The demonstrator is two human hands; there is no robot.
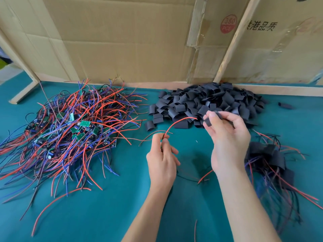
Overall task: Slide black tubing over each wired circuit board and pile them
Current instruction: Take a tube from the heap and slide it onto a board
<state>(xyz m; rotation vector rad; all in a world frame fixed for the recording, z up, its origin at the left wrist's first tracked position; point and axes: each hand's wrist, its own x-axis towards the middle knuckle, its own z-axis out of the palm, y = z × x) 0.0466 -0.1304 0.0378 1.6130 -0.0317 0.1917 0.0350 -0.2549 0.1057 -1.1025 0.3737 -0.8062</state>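
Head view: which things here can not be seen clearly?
- Circuit board in left hand: hidden by its fingers; only wires show.
- Tubing piece in right hand: motion-blurred, partly covered.
- Finished pile: blurred, wires cut by right edge.
- Unsleeved board pile: wires cut by left edge.

My left hand (161, 158) pinches a red wire (176, 123); right hand (227, 137) holds a black tubing piece (208, 122) over the counter (108, 206).

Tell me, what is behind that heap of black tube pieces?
Behind the heap of black tube pieces a pale wooden strip runs along the green table, with cardboard sheets standing above it. The heap hides the strip's middle.
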